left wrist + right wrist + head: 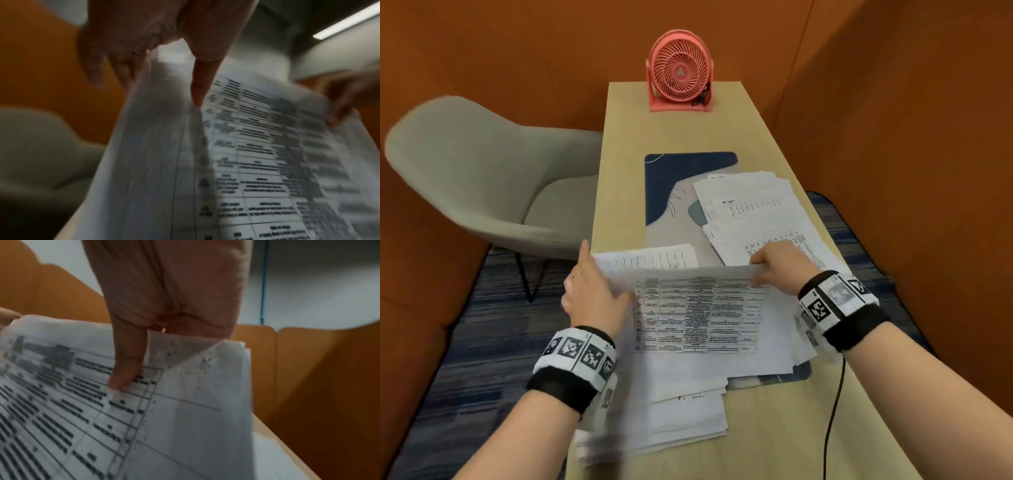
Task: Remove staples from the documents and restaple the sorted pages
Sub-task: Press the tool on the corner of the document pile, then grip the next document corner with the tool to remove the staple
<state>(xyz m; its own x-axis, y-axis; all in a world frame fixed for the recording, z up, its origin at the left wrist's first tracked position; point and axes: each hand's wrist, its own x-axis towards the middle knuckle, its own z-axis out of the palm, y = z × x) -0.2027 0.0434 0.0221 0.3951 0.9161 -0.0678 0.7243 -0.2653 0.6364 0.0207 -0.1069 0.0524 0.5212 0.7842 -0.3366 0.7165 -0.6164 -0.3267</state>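
A sheaf of printed table pages (698,315) is lifted at its far edge over the table's near part. My left hand (594,291) grips its far left corner, thumb on top (198,91), fingers behind the sheets. My right hand (774,267) pinches the far right corner, thumb pressed on the print (125,369); that corner (185,353) is dotted with small staple holes. More loose white pages (674,418) lie under the sheaf near me. No stapler or staple remover shows in any view.
Two fanned paper piles (750,205) lie on a blue-grey desk mat (671,185). A small page (661,257) rests behind the sheaf. A pink fan (679,72) stands at the far end. A grey chair (482,181) sits left. A black cable (835,404) hangs from my right wrist.
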